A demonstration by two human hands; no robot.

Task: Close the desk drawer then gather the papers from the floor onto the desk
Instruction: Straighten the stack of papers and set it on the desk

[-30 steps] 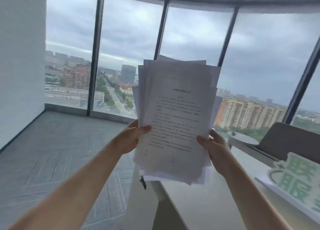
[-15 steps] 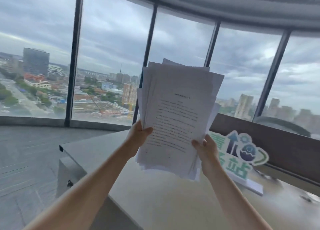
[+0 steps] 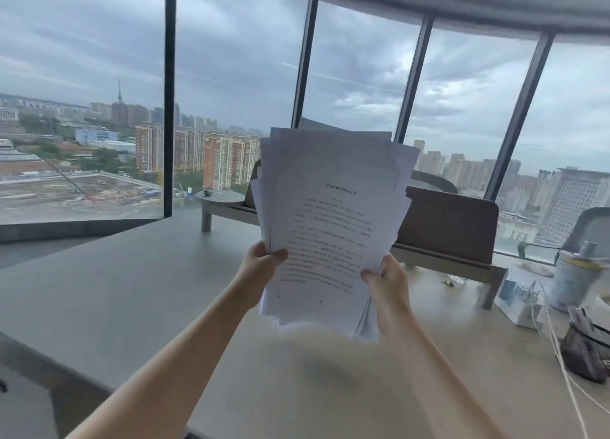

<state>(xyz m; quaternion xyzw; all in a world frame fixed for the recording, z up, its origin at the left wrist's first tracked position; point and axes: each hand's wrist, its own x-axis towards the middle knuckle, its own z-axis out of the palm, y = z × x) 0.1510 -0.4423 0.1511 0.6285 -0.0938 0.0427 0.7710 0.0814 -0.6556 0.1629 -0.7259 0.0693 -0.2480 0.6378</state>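
Note:
A loose stack of white printed papers (image 3: 330,220) stands upright in the air above the grey desk (image 3: 138,293). My left hand (image 3: 260,267) grips its lower left edge, thumb on the front sheet. My right hand (image 3: 386,283) grips the lower right edge the same way. The sheets are fanned and uneven at the top. The stack's bottom edge hangs a little above the desk surface. The desk drawer is not in view.
A brown divider panel on a raised shelf (image 3: 445,220) runs across the back of the desk. At the right stand a white canister (image 3: 574,273), a power strip with white cables (image 3: 525,303) and a dark mesh holder (image 3: 584,353). Tall windows lie behind.
My view has swung to the right, from the floor and desk corner onto the desk top. Both hands keep hold of the papers, which now hang lower, over the desk.

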